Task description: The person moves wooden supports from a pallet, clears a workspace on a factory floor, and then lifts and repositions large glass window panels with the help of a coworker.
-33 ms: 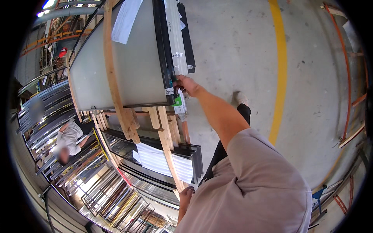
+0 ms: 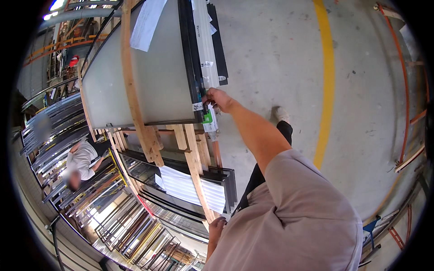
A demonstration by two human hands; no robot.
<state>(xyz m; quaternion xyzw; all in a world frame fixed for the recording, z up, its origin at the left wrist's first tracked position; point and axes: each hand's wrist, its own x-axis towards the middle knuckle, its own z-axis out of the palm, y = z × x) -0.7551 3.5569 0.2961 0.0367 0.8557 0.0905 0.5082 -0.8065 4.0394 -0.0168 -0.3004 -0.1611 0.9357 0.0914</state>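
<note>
My right hand reaches to the edge of a large dark-framed glass panel. Its fingers are curled in against the frame, beside a pale profile and just above a green tag. What lies between those fingers is too small to make out. Lower down, my left hand is curled by the lower end of a wooden batten; its grip is mostly hidden. A white sheet of paper hangs on the glass, and another wooden batten crosses the panel.
More dark-framed panels stand below, with white wrapping over them. Racks of long profiles fill the left, where another person is. A yellow line runs along the grey floor. Orange railing stands at right.
</note>
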